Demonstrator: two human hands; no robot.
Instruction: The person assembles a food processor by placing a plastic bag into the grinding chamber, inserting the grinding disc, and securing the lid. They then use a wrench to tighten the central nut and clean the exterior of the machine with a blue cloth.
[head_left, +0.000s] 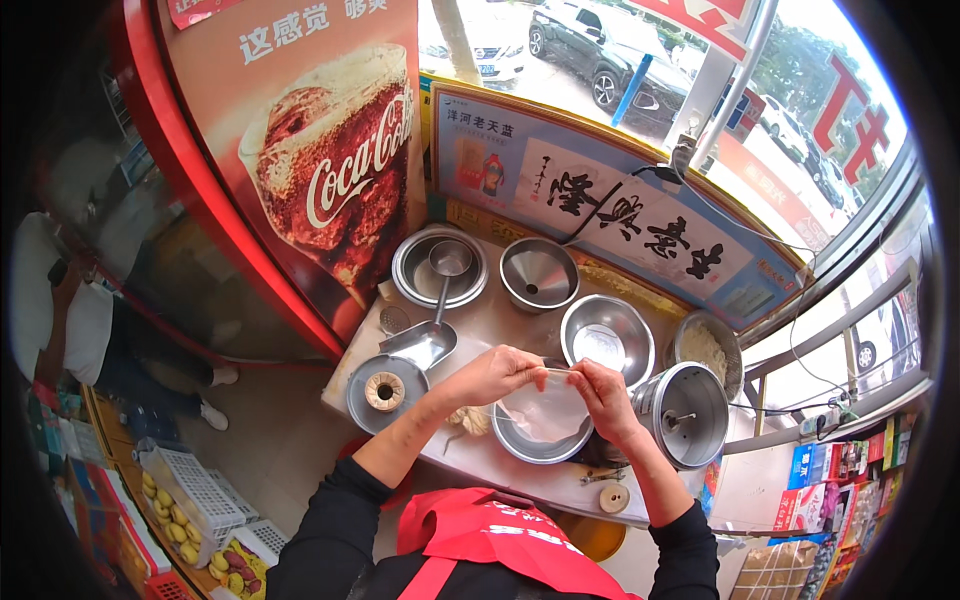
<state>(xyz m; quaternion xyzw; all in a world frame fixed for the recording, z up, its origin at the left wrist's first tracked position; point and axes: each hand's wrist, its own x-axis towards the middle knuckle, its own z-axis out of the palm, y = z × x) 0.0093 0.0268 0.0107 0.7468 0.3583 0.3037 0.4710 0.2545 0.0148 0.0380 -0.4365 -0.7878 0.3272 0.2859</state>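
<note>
Between my two hands a translucent plastic bag (pixel 548 408) is stretched out, hanging over a steel bowl (pixel 541 454). My left hand (pixel 503 372) is closed in a pinch on its upper left edge. On the upper right edge my right hand (pixel 606 396) pinches the same bag. Both forearms come in from below. A pale cloth-like bundle (pixel 470 420) lies beside the bowl, partly behind my left forearm. Just right of my right hand stands a tall metal drum (pixel 650 408) with a shaft fitting inside.
On the table stand a ladle (pixel 450 260) in a bowl, a funnel (pixel 540 278), a shiny bowl (pixel 608 335), and a bowl of pale grains (pixel 703 350). A scoop (pixel 425 346) and a plate (pixel 358 400) with a ring-shaped piece lie left. A person (pixel 75 310) stands at far left.
</note>
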